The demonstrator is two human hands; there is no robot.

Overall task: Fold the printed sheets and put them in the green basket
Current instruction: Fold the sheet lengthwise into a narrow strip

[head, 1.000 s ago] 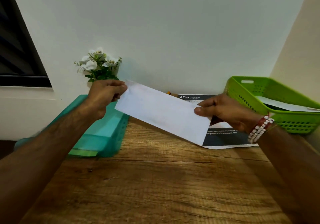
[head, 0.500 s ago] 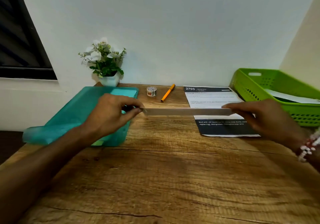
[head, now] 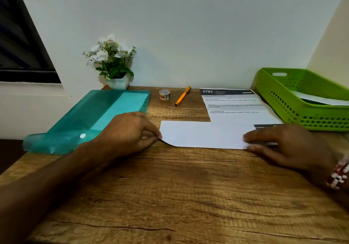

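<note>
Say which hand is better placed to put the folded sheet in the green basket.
Probably the right hand: it rests on the end of the folded sheet nearest the green basket; the left hand pinches the far corner.

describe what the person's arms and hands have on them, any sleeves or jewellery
No sleeves show on either arm; both are bare as far as the picture reaches. The left hand has no ring or watch visible. Behind the right hand, the wrist carries stacked bead bracelets in white and red.
</note>
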